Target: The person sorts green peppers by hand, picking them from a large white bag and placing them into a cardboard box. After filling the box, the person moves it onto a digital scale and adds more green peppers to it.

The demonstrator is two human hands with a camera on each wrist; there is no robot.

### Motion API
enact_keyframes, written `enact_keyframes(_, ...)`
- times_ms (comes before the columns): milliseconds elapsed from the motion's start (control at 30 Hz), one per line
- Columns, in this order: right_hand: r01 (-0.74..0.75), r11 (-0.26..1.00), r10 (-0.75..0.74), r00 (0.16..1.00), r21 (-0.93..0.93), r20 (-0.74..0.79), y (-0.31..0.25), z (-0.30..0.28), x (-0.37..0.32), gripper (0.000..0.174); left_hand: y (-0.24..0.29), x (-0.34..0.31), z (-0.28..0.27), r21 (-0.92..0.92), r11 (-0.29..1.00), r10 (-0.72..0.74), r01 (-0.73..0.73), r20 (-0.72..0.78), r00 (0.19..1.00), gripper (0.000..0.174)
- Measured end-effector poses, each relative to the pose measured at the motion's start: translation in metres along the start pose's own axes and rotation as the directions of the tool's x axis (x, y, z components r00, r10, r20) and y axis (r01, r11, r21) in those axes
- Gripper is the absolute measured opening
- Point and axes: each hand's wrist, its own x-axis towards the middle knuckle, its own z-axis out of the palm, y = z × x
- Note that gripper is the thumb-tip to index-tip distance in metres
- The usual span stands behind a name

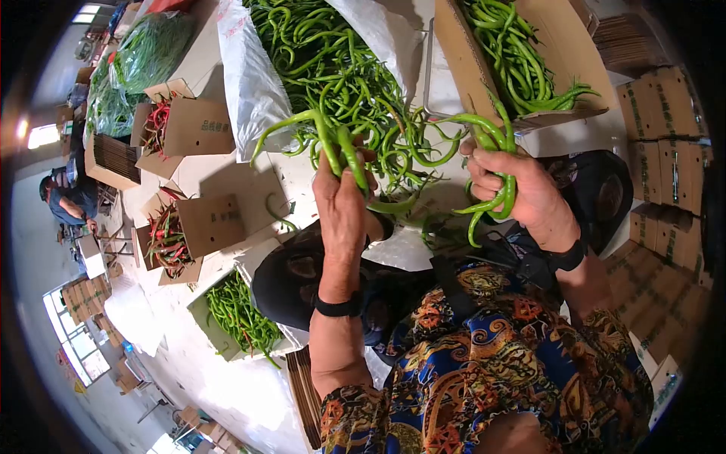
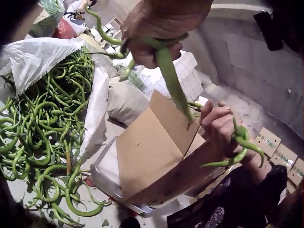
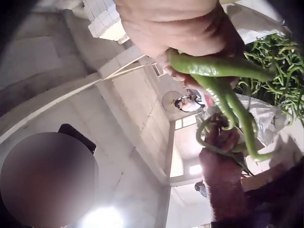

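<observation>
In the head view the left hand (image 1: 342,208) grips a few green peppers (image 1: 325,140) that stick out above its fingers. To its right, the right hand (image 1: 529,189) has its fingers curled round several long green peppers (image 1: 505,136), some hanging below the fist. Between and beyond the hands lies a heap of green peppers (image 1: 344,68) in an open white sack (image 1: 257,83). The left wrist view shows the left hand (image 2: 161,28) over the carton, a pepper (image 2: 173,78) pointing down from it. The hands are apart.
A carton (image 1: 461,45) holding green peppers stands at the upper right. At the left are two cartons of red peppers (image 1: 159,125) and a box of green peppers (image 1: 242,314). Stacked cartons (image 1: 665,170) line the right side. A seated person (image 1: 68,200) is at the far left.
</observation>
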Motion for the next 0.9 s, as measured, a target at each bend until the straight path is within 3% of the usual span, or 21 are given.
enact_keyframes(33,0.035,0.999,-0.036,0.999,-0.031,-0.029,0.001,0.001,-0.001,0.025,-0.003,-0.001,0.000,0.017,0.999,0.050,-0.051,0.042,0.998,0.028)
enact_keyframes(100,-0.008,0.996,0.014,0.998,-0.094,0.062,0.002,0.014,0.000,0.027,-0.008,-0.001,0.003,0.014,0.997,0.072,-0.073,0.088,0.994,0.029)
enact_keyframes(233,0.056,0.959,-0.013,0.988,-0.278,0.152,-0.001,0.031,-0.003,0.032,-0.001,-0.003,0.009,0.019,1.000,0.004,-0.005,0.080,0.997,0.030)
enact_keyframes(300,0.090,0.949,-0.019,0.973,-0.303,0.229,-0.001,0.031,-0.003,0.034,0.002,-0.005,0.008,0.020,0.999,0.033,-0.035,0.083,0.996,0.031)
enact_keyframes(433,0.094,0.978,-0.024,0.937,-0.188,0.348,0.003,0.021,0.000,0.050,0.006,-0.008,0.007,-0.047,0.998,-0.037,0.039,0.050,0.998,0.030)
enact_keyframes(567,0.024,0.987,0.014,0.972,-0.156,0.236,0.002,0.030,-0.002,0.060,0.011,-0.009,0.004,-0.009,1.000,-0.025,0.025,0.002,1.000,0.030)
enact_keyframes(600,0.030,0.993,0.006,0.953,-0.115,0.302,0.005,0.024,0.002,0.061,0.011,-0.008,0.003,0.018,0.999,-0.032,0.033,-0.017,0.999,0.028)
enact_keyframes(833,0.109,0.909,-0.044,0.985,-0.402,0.166,0.010,0.018,0.004,0.052,0.013,-0.010,0.005,-0.062,0.997,-0.052,0.051,-0.009,0.999,0.028)
enact_keyframes(900,0.095,0.953,-0.051,0.986,-0.288,0.158,0.013,0.011,0.006,0.049,0.015,-0.010,0.005,-0.040,0.998,-0.053,0.052,-0.016,0.998,0.028)
